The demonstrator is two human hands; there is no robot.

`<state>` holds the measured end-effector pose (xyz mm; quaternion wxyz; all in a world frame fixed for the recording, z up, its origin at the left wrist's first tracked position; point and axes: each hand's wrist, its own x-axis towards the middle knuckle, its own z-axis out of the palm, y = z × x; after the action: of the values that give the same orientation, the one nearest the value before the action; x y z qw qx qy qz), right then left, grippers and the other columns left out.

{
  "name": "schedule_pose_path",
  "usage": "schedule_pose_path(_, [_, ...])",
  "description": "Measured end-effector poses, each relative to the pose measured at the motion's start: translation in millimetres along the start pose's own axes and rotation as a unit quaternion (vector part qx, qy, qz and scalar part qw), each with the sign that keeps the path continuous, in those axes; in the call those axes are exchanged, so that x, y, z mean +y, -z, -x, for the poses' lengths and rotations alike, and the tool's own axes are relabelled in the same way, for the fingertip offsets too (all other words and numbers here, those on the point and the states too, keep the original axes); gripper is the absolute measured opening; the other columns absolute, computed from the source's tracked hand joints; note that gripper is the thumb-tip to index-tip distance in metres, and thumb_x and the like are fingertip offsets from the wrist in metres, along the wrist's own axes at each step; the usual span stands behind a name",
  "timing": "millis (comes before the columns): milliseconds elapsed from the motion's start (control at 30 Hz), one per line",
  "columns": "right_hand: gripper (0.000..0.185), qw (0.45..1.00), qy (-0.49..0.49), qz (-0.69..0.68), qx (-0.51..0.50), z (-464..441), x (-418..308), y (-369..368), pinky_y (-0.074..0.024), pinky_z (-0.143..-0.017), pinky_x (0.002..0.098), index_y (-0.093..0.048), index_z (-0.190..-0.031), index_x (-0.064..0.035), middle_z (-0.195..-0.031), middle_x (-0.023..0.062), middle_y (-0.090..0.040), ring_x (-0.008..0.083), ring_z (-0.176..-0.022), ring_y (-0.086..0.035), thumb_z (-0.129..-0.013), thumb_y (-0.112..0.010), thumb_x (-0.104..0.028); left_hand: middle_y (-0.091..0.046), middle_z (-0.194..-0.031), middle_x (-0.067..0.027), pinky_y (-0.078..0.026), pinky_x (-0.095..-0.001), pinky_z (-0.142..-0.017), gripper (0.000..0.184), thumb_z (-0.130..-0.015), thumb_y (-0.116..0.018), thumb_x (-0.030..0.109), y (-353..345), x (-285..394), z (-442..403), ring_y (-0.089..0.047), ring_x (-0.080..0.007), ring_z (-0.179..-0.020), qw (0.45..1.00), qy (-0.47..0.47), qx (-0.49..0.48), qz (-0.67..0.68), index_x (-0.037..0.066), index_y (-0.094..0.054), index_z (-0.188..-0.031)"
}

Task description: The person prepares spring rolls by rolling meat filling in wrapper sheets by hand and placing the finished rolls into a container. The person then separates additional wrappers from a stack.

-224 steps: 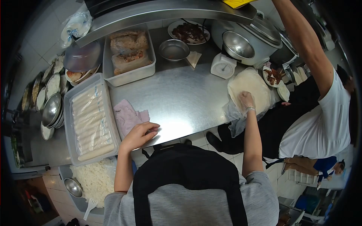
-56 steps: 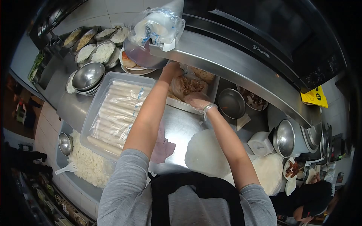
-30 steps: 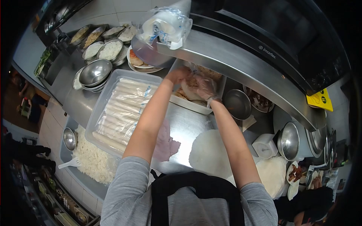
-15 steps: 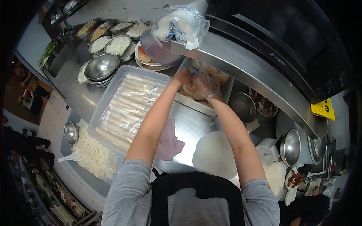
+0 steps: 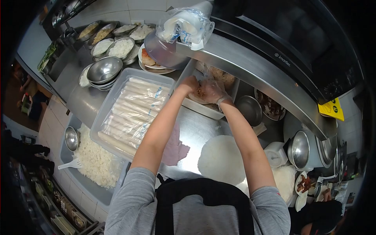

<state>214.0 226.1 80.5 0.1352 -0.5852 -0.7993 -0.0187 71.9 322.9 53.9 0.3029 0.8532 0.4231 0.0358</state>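
Work has shifted to the bagged mixture point(image 5: 199, 93): left hand point(image 5: 190, 84) and right hand point(image 5: 213, 92) together, grip unclear, round sheet point(image 5: 220, 158) on their near side.

Thin, clear, glossy plastic sheathes my right hand point(image 5: 211, 93) at the smooth plastic bin point(image 5: 201, 111). From that bin, I see at two o'clock a satin-smooth metal shelf point(image 5: 244, 67); at four, a polished metal bowl point(image 5: 300, 149); at six, a smooth, matt round sheet point(image 5: 218, 157) on the shiny metal counter point(image 5: 196, 127); at seven, rough, matt cloth point(image 5: 175, 150); at nine, glossy, crinkled plastic film point(image 5: 133, 107).
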Motion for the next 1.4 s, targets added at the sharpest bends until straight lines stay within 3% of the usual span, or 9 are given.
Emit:
schedule_pose_path(200, [0.014,0.996,0.014,0.093,0.013,7.5,12.1,0.1,-0.0522,-0.076,0.0414,-0.065,-0.089,-0.0090,-0.096,0.0141,-0.066,0.0313,-0.094,-0.065,-0.075,-0.064,-0.013,-0.066,-0.097,-0.0249,-0.054,-0.0439,-0.074,0.026,-0.084,-0.060,0.018,-11.4,12.2,20.5,-0.064,-0.0405,-0.094,0.994,0.009,0.107,-0.038,-0.004,-0.063,-0.099])
schedule_pose_path(400, [0.022,0.992,-0.098,-0.077,0.022,7.5,35.7,1.4,-0.0511,-0.081,0.0366,-0.070,-0.094,-0.0112,-0.095,0.0159,-0.068,0.0293,-0.092,-0.066,-0.073,-0.064,-0.006,-0.063,-0.110,-0.0254,-0.051,-0.0437,-0.088,0.028,-0.082,-0.062,0.014,-10.4,21.7,24.4,-0.060,-0.0392,-0.108,0.987,0.083,0.120,0.065,0.000,-0.061,-0.107])
schedule_pose_path(467, [0.031,0.951,-0.256,-0.173,0.015,2.8,44.8,2.3,-0.0505,-0.081,0.0347,-0.067,-0.102,-0.0122,-0.098,0.0100,-0.068,0.0239,-0.089,-0.065,-0.072,-0.070,-0.009,-0.059,-0.116,-0.0240,-0.049,-0.0443,-0.089,0.031,-0.085,-0.060,0.015,-14.9,16.9,34.8,-0.058,-0.0401,-0.108,0.971,0.005,0.232,0.066,0.002,-0.058,-0.113])
schedule_pose_path(700, [0.050,0.747,-0.228,-0.612,0.124,21.9,46.7,14.8,-0.0485,-0.083,0.0304,-0.056,-0.120,-0.0010,-0.117,0.0112,-0.061,0.0232,-0.098,-0.060,-0.078,-0.073,-0.022,-0.062,-0.105,-0.0185,-0.050,-0.0384,-0.077,0.036,-0.085,-0.064,0.017,-19.9,32.3,164.7,-0.063,-0.0309,-0.088,0.891,-0.116,0.353,0.261,0.000,-0.057,-0.115])
schedule_pose_path(800, [0.037,0.865,-0.210,-0.446,0.092,12.5,36.8,19.8,-0.0495,-0.084,0.0320,-0.061,-0.113,-0.0050,-0.111,0.0097,-0.065,0.0222,-0.097,-0.062,-0.085,-0.065,-0.028,-0.065,-0.083,-0.0142,-0.049,-0.0383,-0.065,0.027,-0.084,-0.064,0.016,-49.0,29.4,235.5,-0.064,-0.0284,-0.072,0.939,0.010,0.231,0.254,0.001,-0.062,-0.107])
schedule_pose_path(933, [0.033,0.952,-0.158,-0.263,-0.017,-6.4,21.4,4.9,-0.0504,-0.085,0.0363,-0.065,-0.106,-0.0076,-0.105,0.0118,-0.069,0.0244,-0.097,-0.065,-0.086,-0.061,-0.034,-0.063,-0.074,-0.0119,-0.048,-0.0377,-0.059,0.020,-0.082,-0.064,0.013,-121.8,-1.7,280.9,-0.062,-0.0266,-0.064,0.949,0.043,0.253,0.180,0.004,-0.064,-0.100])
schedule_pose_path(1000, [0.028,0.982,-0.144,0.065,-0.108,-9.6,-17.8,26.5,-0.0504,-0.086,0.0417,-0.069,-0.101,-0.0089,-0.101,0.0158,-0.069,0.0287,-0.100,-0.066,-0.086,-0.057,-0.030,-0.063,-0.074,-0.0117,-0.048,-0.0370,-0.059,0.018,-0.081,-0.065,0.012,-131.6,-5.5,289.6,-0.062,-0.0259,-0.064,0.940,0.060,0.281,0.181,0.004,-0.065,-0.097])
schedule_pose_path(1333, [0.023,0.967,-0.252,0.030,-0.003,-9.5,50.9,-4.7,-0.0529,-0.079,0.0416,-0.066,-0.104,-0.0093,-0.104,0.0150,-0.068,0.0324,-0.097,-0.066,-0.086,-0.053,-0.016,-0.063,-0.073,-0.0090,-0.048,-0.0355,-0.057,0.008,-0.078,-0.065,0.010,-139.7,-4.0,284.5,-0.062,-0.0244,-0.062,0.920,0.013,0.356,0.162,0.005,-0.065,-0.085])
schedule_pose_path(1400, [0.026,0.877,-0.338,-0.307,0.150,2.8,71.7,-3.0,-0.0530,-0.088,0.0415,-0.064,-0.108,-0.0074,-0.101,0.0155,-0.068,0.0295,-0.099,-0.065,-0.083,-0.061,-0.014,-0.065,-0.073,-0.0100,-0.049,-0.0362,-0.057,0.009,-0.076,-0.066,0.012,-137.5,-5.8,280.3,-0.064,-0.0249,-0.063,0.929,0.030,0.343,0.137,0.006,-0.065,-0.083])
